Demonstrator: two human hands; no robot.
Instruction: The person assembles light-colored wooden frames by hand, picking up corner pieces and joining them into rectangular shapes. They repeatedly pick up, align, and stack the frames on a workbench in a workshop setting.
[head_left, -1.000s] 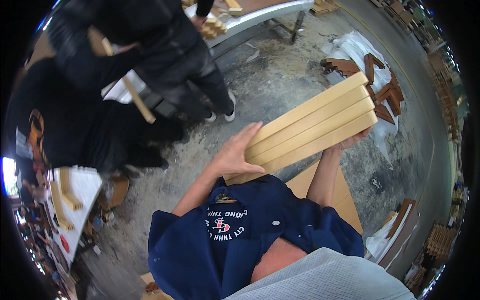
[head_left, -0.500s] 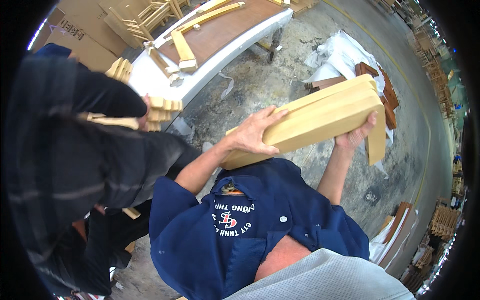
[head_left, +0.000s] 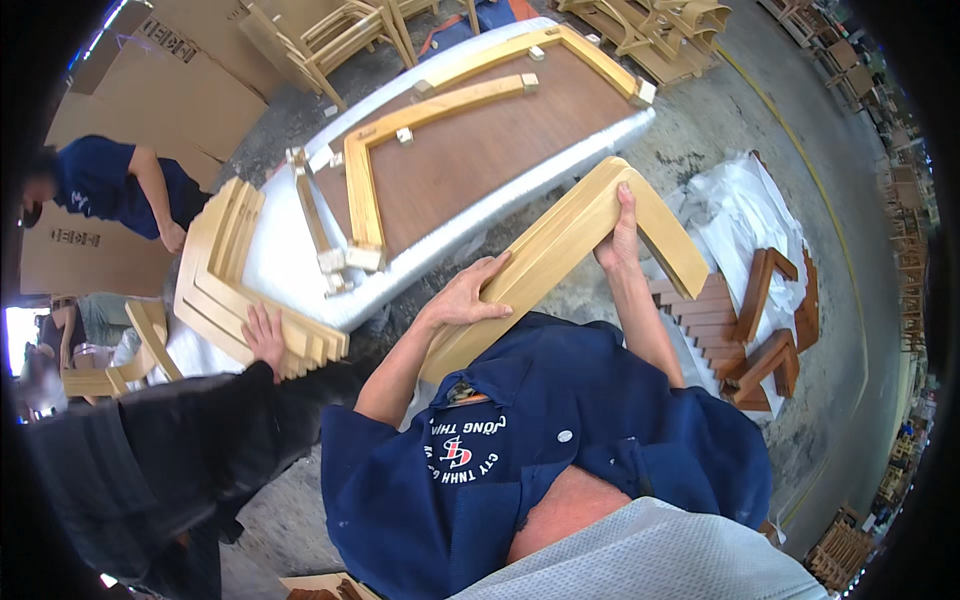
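Note:
A small bundle of pale L-shaped wooden frame pieces [head_left: 560, 235] is held up in front of my chest, its bend at the far right end. My left hand [head_left: 468, 295] grips the long arm near its lower end, with thumb and fingers spread over the top edge. My right hand [head_left: 620, 235] is closed on the inner side near the bend, thumb on top. How many pieces are pressed together is hard to tell. Beyond them is a padded table [head_left: 600, 140] with a brown top, carrying pale wooden frames [head_left: 450, 100] with light blocks at their ends.
A co-worker's hand [head_left: 265, 338] rests on a stack of L-shaped pieces [head_left: 215, 270] at the table's left end. Another person [head_left: 120, 190] stands farther left. Dark brown wooden parts [head_left: 700, 325] lie on white sheeting [head_left: 745, 220] on the floor at right.
The bundle has tilted more steeply and shifted left, both hands still on it. My view has swung, showing more of the table. The co-worker at left has moved back, one hand on the stack.

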